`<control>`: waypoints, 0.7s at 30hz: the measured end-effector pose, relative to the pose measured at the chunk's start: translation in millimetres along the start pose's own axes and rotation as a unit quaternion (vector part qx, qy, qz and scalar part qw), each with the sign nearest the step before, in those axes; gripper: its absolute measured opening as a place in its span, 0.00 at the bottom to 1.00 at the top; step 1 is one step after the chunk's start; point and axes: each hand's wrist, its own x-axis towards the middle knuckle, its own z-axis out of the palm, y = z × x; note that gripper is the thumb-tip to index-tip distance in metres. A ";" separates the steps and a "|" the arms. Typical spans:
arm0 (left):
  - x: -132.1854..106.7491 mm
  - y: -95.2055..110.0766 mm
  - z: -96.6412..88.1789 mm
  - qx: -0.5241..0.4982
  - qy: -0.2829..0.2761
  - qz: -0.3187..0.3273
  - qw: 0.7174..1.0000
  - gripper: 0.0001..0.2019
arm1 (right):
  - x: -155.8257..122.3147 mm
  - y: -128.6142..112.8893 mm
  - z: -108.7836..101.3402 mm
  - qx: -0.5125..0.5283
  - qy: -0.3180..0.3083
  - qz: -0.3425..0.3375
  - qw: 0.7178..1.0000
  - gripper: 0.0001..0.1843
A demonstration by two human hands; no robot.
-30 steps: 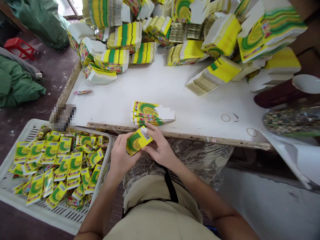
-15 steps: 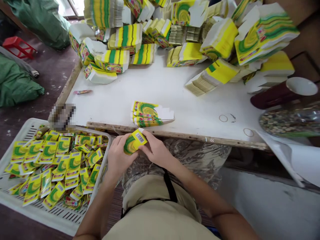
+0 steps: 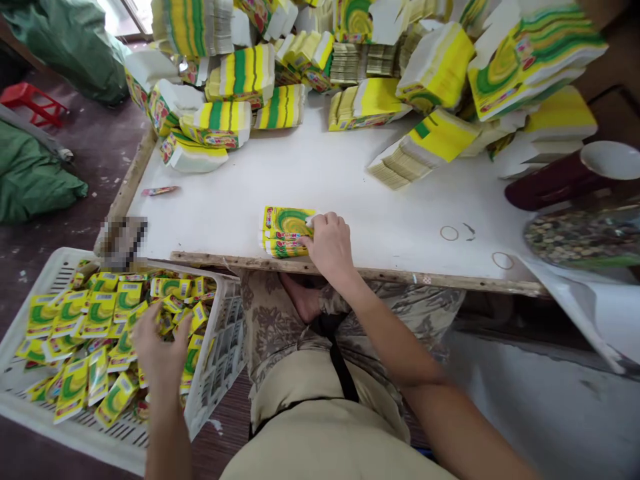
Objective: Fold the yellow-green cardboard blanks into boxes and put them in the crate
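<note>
My left hand (image 3: 161, 353) hovers over the white slotted crate (image 3: 220, 363) with fingers spread and nothing in it, just above the many folded yellow-green boxes (image 3: 85, 327) lying inside. My right hand (image 3: 329, 244) rests on the small stack of flat yellow-green cartons (image 3: 283, 230) near the front edge of the white table (image 3: 320, 180). Its fingers curl onto the top carton at the stack's right end, pinching it.
Large piles of flat carton blanks (image 3: 440, 67) crowd the back of the table. A dark red cylinder with a white end (image 3: 565, 177) and a bag of mixed bits (image 3: 580, 240) lie at the right. Green sacks (image 3: 35, 173) and a red stool (image 3: 27, 100) are on the floor to the left.
Both hands held one folded box at my lap. That box has left my hands; the left hand moved down-left over the crate, and the right hand reached up to the carton stack.
</note>
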 end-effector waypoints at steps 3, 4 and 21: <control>-4.5 59.3 39.4 -0.183 -0.070 0.032 0.980 0.22 | -2.9 -1.5 0.2 0.028 0.032 -0.019 0.999 0.11; -5.2 78.9 49.3 -0.232 -0.101 0.048 0.966 0.22 | -3.5 -0.8 0.6 0.042 0.039 -0.026 0.998 0.09; -1.5 186.8 74.6 -0.590 -0.071 -0.091 0.799 0.27 | -74.4 -29.4 -33.3 0.588 -0.262 0.035 0.765 0.22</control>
